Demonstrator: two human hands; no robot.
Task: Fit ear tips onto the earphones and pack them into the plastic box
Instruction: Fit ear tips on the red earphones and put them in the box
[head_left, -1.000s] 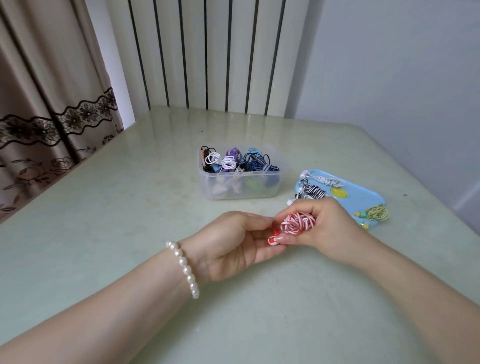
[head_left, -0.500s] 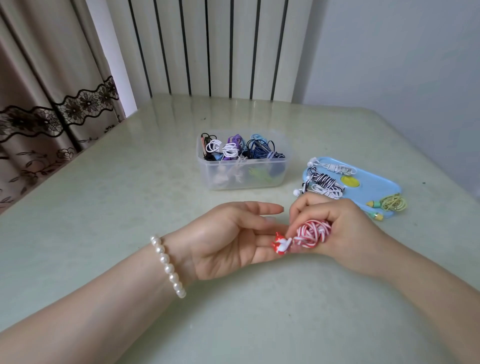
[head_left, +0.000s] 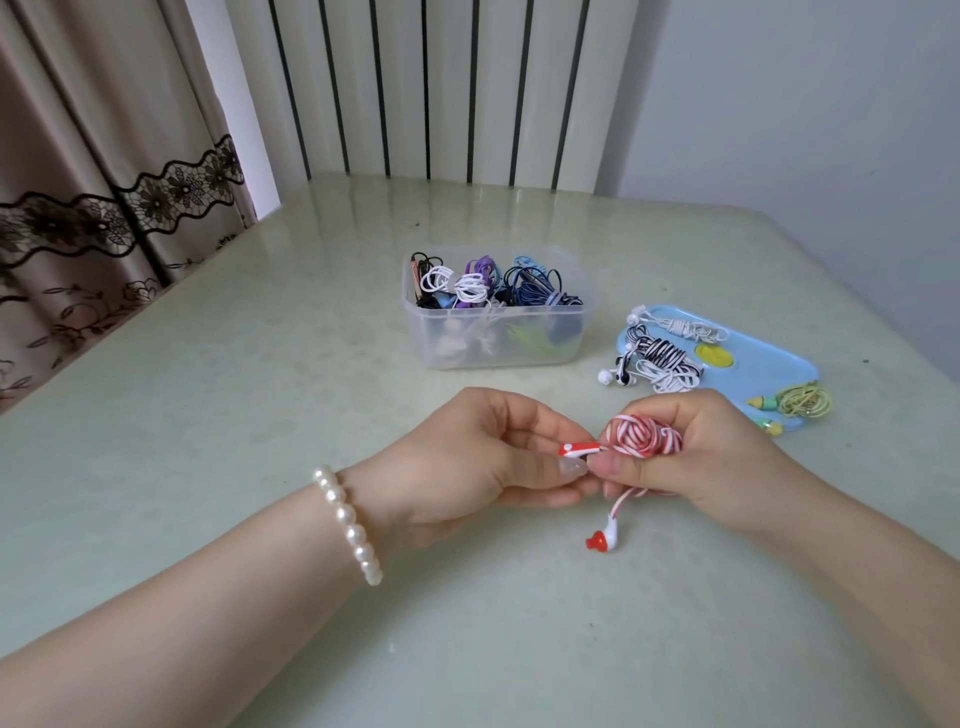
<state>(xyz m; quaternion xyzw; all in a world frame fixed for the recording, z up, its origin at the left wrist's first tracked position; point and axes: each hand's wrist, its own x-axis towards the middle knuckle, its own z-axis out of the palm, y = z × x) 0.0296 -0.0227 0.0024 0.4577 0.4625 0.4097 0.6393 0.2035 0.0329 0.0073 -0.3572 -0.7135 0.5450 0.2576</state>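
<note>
While the right hand (head_left: 691, 457) grips the coiled red-and-white earphones (head_left: 641, 435) above the table (head_left: 260, 415), the left hand (head_left: 478, 457) pinches one red earbud (head_left: 577, 449). A second earbud (head_left: 602, 538) dangles below on its cord. Behind, near the blue lid (head_left: 763, 364), stands the plastic box (head_left: 496, 338) holding other earphones.

One head-worn wide-angle camera is looking forward and down from above the person's chest, facing across the counter (head_left: 260, 415) toward the ribbed radiator (head_left: 441, 88) at the top of the frame. It is sitting close over the hands, with the left hand (head_left: 467, 457) and right hand (head_left: 691, 457) filling the centre. Straight lines are bowing toward the frame's edges. No second view is sharing the scene.
</note>
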